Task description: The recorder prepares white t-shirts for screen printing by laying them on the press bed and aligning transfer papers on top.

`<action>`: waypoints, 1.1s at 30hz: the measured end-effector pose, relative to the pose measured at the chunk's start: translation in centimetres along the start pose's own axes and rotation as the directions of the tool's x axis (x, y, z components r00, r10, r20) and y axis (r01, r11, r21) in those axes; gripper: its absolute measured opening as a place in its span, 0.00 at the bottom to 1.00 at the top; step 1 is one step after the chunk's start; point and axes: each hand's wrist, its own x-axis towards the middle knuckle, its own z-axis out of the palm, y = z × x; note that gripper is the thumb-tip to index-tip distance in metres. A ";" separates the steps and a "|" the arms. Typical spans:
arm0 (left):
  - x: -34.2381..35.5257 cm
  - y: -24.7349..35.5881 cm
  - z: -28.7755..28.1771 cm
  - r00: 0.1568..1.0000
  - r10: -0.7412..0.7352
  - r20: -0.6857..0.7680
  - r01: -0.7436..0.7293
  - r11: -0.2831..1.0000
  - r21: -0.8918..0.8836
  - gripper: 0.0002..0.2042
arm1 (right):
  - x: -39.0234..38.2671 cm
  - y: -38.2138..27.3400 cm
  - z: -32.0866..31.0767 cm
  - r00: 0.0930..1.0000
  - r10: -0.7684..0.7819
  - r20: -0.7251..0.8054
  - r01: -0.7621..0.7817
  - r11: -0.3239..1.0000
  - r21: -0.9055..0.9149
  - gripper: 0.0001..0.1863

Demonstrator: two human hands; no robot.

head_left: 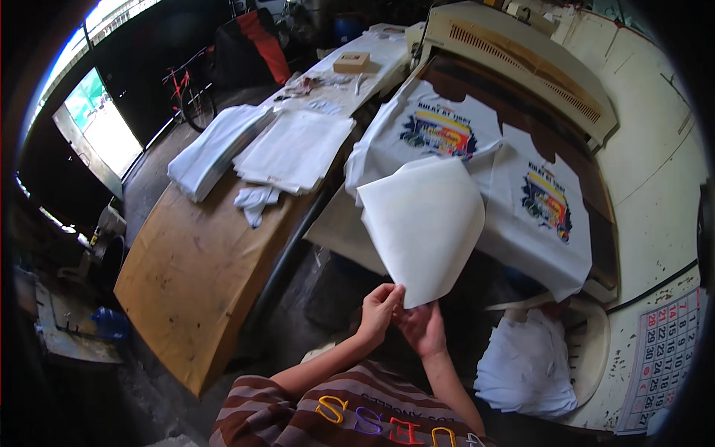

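Observation:
A large white sheet of paper (426,223) stands up in front of me, its narrow lower corner at my hands and its upper part curling. Thumb and fingers of my left hand (381,307) pinch that corner. Close beside it, my right hand (424,328) also grips the bottom edge, with some fingers hidden behind the paper. Beyond the sheet, two white fabric pieces with colourful prints, a left one (436,123) and a right one (547,195), lie on the brown bed of a heat press (491,82). The paper covers part of the left piece.
To the left, a brown-topped table (197,276) bears a folded white fabric stack (216,149), a pile of white sheets (298,149) and a crumpled white cloth (255,203). A chair (593,350) heaped with white cloth (525,365) stands right. A small box (351,62) sits farther back.

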 end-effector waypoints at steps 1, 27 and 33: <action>-0.9 -1.0 -0.2 0.999 0.035 0.006 -0.035 0.999 0.020 0.09 | -0.6 0.3 -0.8 0.992 -0.124 0.005 0.124 0.992 0.033 0.31; -3.8 -9.5 -11.2 0.843 -0.532 0.080 0.515 0.755 -0.407 0.19 | -18.2 2.5 6.2 0.736 -0.659 -0.157 0.497 0.683 -0.535 0.17; 3.5 -5.5 -16.5 0.900 -0.294 -0.321 0.200 0.934 -0.295 0.19 | -14.9 2.5 0.0 0.653 -0.682 -0.330 0.366 0.666 -0.650 0.09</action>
